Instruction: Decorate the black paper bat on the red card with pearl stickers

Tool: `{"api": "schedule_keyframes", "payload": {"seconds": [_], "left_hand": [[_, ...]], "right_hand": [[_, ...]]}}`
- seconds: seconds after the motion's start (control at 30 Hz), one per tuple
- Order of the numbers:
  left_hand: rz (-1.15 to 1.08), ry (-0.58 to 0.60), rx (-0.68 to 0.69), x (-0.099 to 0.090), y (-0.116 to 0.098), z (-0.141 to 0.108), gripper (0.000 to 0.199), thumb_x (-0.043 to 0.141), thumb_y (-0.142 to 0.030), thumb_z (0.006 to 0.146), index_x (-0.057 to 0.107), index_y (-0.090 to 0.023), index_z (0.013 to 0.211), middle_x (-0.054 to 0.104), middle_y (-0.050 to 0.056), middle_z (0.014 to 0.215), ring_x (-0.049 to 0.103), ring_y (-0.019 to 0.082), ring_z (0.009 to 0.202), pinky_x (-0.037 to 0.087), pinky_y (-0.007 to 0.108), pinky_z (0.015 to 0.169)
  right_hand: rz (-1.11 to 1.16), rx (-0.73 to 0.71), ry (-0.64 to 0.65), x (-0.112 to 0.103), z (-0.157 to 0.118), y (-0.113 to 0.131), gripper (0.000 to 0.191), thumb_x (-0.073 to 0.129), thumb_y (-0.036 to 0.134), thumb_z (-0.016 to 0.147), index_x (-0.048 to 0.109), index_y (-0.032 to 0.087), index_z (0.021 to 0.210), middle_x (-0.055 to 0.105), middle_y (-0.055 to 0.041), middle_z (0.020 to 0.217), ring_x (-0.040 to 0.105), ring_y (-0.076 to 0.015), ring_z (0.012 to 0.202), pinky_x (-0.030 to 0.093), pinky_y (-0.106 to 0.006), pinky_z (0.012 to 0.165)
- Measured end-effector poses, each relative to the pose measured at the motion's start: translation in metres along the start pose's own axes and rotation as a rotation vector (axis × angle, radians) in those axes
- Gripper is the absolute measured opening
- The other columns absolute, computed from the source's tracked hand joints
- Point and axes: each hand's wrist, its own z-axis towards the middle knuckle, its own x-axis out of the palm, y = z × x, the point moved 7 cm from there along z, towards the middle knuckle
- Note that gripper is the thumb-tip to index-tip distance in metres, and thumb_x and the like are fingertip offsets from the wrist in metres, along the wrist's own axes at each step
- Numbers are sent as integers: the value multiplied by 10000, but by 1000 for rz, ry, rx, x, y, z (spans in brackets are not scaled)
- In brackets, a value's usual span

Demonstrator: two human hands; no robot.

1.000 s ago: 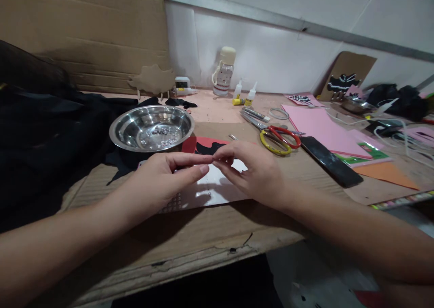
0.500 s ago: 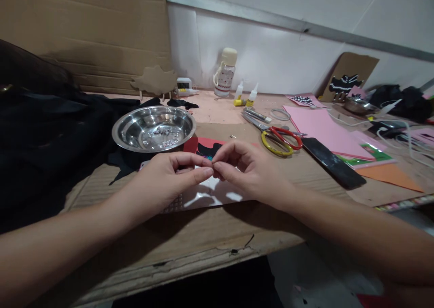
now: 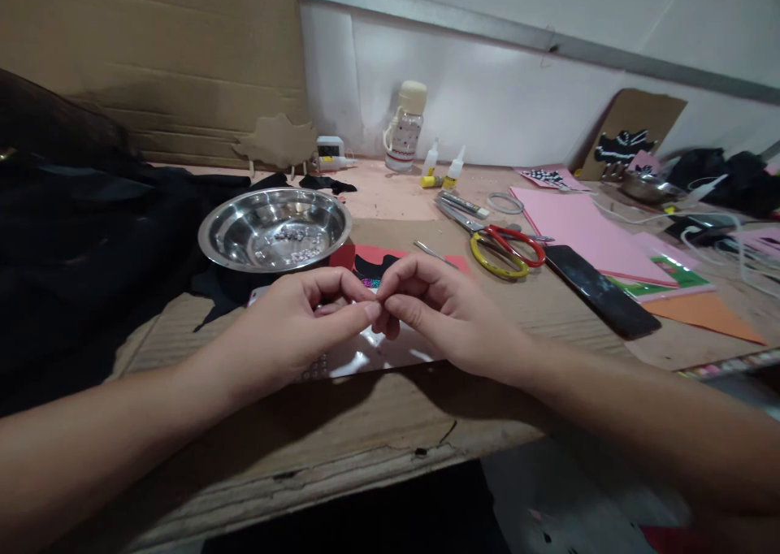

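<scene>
My left hand's (image 3: 286, 326) thumb and finger are pinched together, meeting my right hand's (image 3: 463, 318) pinched fingertips; I can't tell if anything's between them. The white sheet (image 3: 359, 363) lies right below both, long side running left to right, its gem rows (image 3: 315, 367) nearest my left. Red paper (image 3: 342, 257) sits just beyond.

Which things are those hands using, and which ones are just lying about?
Probably part of the job:
white sheet under the hands
red piece with a black shape
metal bowl of small shiny bits

Seemingly just lying about:
scissors
phone
bottle
pink paper
</scene>
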Motion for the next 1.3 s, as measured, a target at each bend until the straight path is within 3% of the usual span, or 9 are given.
{"api": "schedule_keyframes", "payload": {"seconds": [0.27,0.5,0.77,1.03,1.3], "left_hand": [[-153,52,-40,6,1,0,184,812,-304,723,661,-200,713,749,-50,665,651,82,582,476,131,534],[-58,19,-63,4,6,0,168,792,-341,730,702,-204,766,756,-44,682,630,86,575,445,126,509],[153,-58,-5,-5,-1,-5,313,798,-510,751,797,-226,882,789,-7,727,635,115,572,439,146,476],[110,-6,54,-2,-6,-3,230,774,-461,789,816,-242,843,805,-13,745,660,111,579,466,139,488],[76,11,28,2,-5,-3,162,758,-395,756,797,-240,781,795,-30,709,659,95,572,453,125,504]], "right_hand": [[51,47,43,4,-3,-3,44,611,185,1008,570,196,1021,646,13,855,648,-103,782,563,-241,746],[-18,28,26,2,-4,-5,87,643,191,996,557,197,1009,645,9,890,654,-99,782,555,-222,687],[-6,0,8,0,-3,1,93,652,178,982,563,204,978,630,32,847,654,-96,750,541,-233,689],[93,32,52,2,-1,-4,98,650,170,987,559,204,968,642,41,805,657,-97,746,546,-248,734],[74,73,66,2,-3,-8,176,689,325,1009,558,207,1015,633,29,835,641,-113,746,539,-262,714]]}}
